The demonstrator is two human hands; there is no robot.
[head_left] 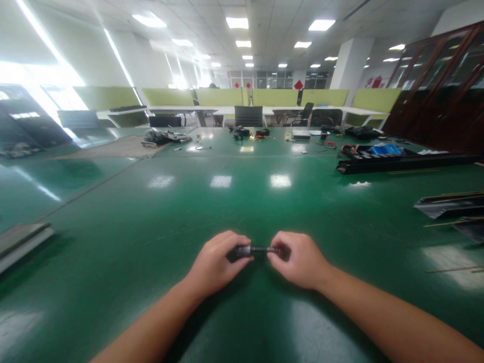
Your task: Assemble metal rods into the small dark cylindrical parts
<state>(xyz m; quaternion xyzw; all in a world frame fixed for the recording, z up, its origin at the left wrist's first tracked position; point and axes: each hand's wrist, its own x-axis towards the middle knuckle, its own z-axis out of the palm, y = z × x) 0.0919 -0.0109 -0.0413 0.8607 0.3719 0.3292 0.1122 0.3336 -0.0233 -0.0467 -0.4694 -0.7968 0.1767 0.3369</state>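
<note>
A short dark rod with a thicker grey cylindrical end (245, 250) lies level between my two hands; its exact kind is too small and blurred to make out. My left hand (221, 259) is closed around the thick grey end, thumb and fingers pinching it from both sides. At the other side, the thumb and fingers of my right hand (298, 257) pinch the thin dark end. Between the fingertips a short stretch of the thin shaft shows. Both hands are low over the green tabletop (212, 212).
Black metal channels (401, 164) with a blue item lie at the right, beside thin brass-coloured rods (451, 270). A grey flat slab (24, 242) sits at the left edge. Tools and parts (164, 137) are scattered along the far side, with chairs and desks beyond.
</note>
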